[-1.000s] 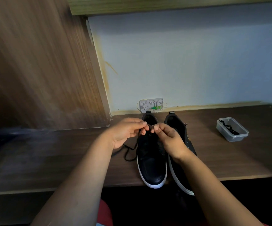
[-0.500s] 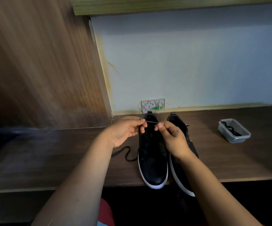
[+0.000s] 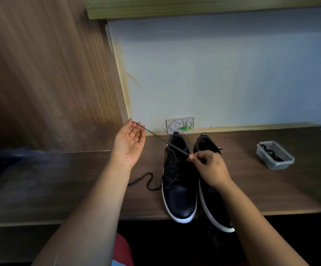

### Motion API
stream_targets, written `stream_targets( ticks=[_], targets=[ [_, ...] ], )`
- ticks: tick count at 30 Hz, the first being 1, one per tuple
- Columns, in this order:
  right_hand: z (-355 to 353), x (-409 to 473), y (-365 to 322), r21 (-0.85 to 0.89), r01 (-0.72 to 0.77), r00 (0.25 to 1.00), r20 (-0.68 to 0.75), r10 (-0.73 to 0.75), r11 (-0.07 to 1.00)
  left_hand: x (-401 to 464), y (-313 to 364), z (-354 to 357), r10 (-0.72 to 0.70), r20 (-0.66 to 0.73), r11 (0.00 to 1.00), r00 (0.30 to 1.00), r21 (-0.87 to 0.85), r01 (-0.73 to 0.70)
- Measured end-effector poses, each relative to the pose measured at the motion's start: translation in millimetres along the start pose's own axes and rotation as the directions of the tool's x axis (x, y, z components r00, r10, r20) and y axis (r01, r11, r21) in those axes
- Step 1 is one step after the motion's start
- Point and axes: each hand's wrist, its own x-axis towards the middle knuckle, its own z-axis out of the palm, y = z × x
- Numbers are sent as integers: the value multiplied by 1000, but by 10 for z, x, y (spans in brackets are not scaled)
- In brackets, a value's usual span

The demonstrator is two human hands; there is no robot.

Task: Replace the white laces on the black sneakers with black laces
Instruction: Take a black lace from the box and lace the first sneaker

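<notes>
A loose end of the black lace [image 3: 149, 181] lay curled on the desk [image 3: 59, 185] left of the shoes. The left hand [image 3: 129, 144], palm up, held the lace near its tip between thumb and fingers, drawing it taut. The left shoe [image 3: 179, 191] stood beside the right shoe [image 3: 212, 206]. The right hand [image 3: 209, 167] pinched the lace over the left shoe. A tub [image 3: 275, 155] holding black laces sat at the right.

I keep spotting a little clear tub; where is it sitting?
The clear plastic tub sits on the right of the wooden desk, apart from the two black sneakers, with dark laces inside.
</notes>
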Motion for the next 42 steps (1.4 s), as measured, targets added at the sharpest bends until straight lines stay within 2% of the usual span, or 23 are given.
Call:
stream_targets(
  ticks=[2,4,5,7,10,13,16,20,22,26,29,33,42],
  targets=[
    [20,-41,-29,-99,95,991,109,-84,991,5,-26,9,7,-31,996,999,-83,-10],
    [40,-69,-50,-164,198,965,206,-163,966,34,-79,3,-31,-80,997,996,-73,25],
    [48,-87,-64,-161,239,948,252,-194,958,43,-113,-4,-57,-95,998,994,-6,57],
    [76,-123,-88,-141,283,919,323,-226,949,47,-196,-13,-108,-87,965,990,229,126],
    [146,-164,-135,-87,335,892,350,-286,938,24,-309,-15,-174,-71,798,982,574,183],
    [238,-248,-225,-7,379,865,359,-352,925,7,-387,-20,-156,-51,614,986,777,138],
    [366,-352,-314,-15,453,821,396,-411,891,15,-428,-60,-110,-40,469,993,879,87],
    [424,-403,-406,54,504,709,543,-449,862,17,-484,-109,-103,-52,364,993,927,86],
    [352,-363,-406,68,470,742,510,-435,880,24,-534,-138,-117,-54,338,992,937,91],
    [137,-185,-258,20,360,898,265,-352,933,68,-635,-181,-138,-41,339,990,937,86],
    [-1,-94,-162,16,243,965,102,-244,970,82,-679,-206,-141,-55,295,989,951,95],
    [-69,-32,-68,75,116,993,-37,-113,990,121,-747,-248,-91,-50,268,995,961,73],
    [-34,-13,-17,83,64,997,-56,-59,994,135,-877,-235,-81,-84,155,993,983,96]
  ],
)
